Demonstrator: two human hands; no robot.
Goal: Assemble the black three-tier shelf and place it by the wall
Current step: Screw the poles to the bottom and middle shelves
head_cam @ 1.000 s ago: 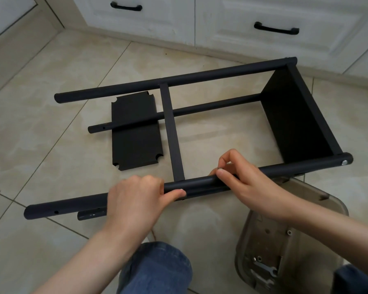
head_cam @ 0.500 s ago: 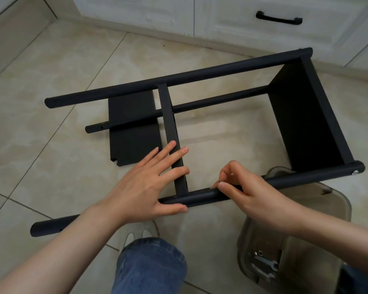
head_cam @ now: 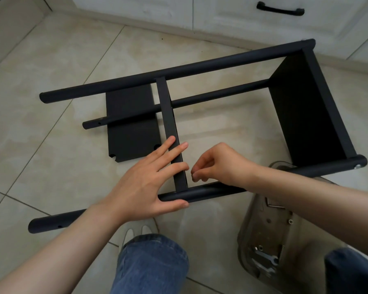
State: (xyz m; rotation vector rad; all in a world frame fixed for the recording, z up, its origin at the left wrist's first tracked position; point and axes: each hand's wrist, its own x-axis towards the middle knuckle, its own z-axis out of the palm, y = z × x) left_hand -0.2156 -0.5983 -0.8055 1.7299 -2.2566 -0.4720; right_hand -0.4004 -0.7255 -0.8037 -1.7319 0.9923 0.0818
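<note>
Left hand [head_cam: 145, 187] flat, steadying middle board [head_cam: 168, 119] against near pole [head_cam: 210, 193] on floor [head_cam: 51, 145]; right hand [head_cam: 219, 164] pinched beside joint, contents unclear.

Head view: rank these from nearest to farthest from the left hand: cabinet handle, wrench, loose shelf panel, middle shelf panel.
1. Middle shelf panel, under the left hand fingers.
2. Loose shelf panel, floor beyond.
3. Wrench, in tray at right.
4. Cabinet handle, far right.
</note>
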